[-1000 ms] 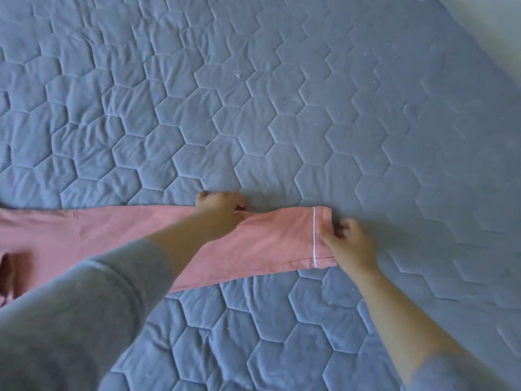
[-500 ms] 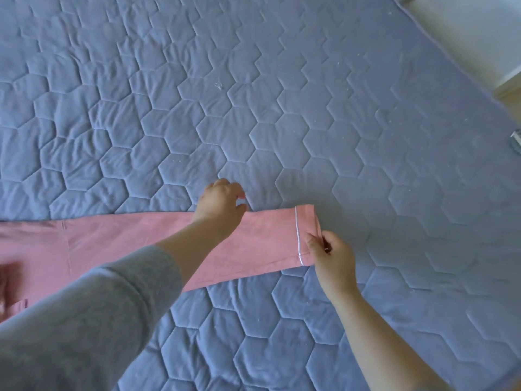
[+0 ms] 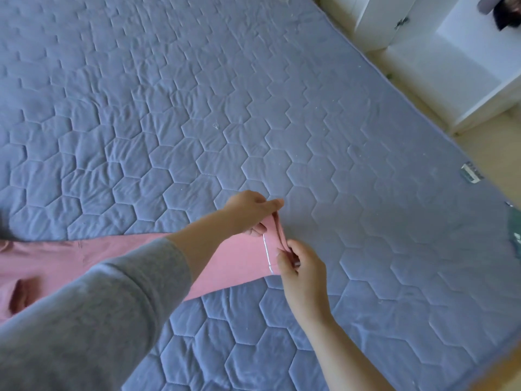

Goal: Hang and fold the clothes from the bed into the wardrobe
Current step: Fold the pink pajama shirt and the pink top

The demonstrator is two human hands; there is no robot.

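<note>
My left hand (image 3: 248,211) had slid from mid-leg to the cuff (image 3: 273,235), where it and my right hand (image 3: 302,273) each pinched a corner, lifting that end of the pink trousers (image 3: 231,262) off the bed (image 3: 282,122), so I judged a fold was starting.

Arms forward; left hand (image 3: 248,210), right hand (image 3: 301,269) both pinching pink garment (image 3: 239,261).

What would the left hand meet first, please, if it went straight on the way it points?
Probably nothing soon: the left hand, pinching the pink garment's cuff, points across the blue quilt toward the white wardrobe. Its height above the quilt is unclear.
</note>
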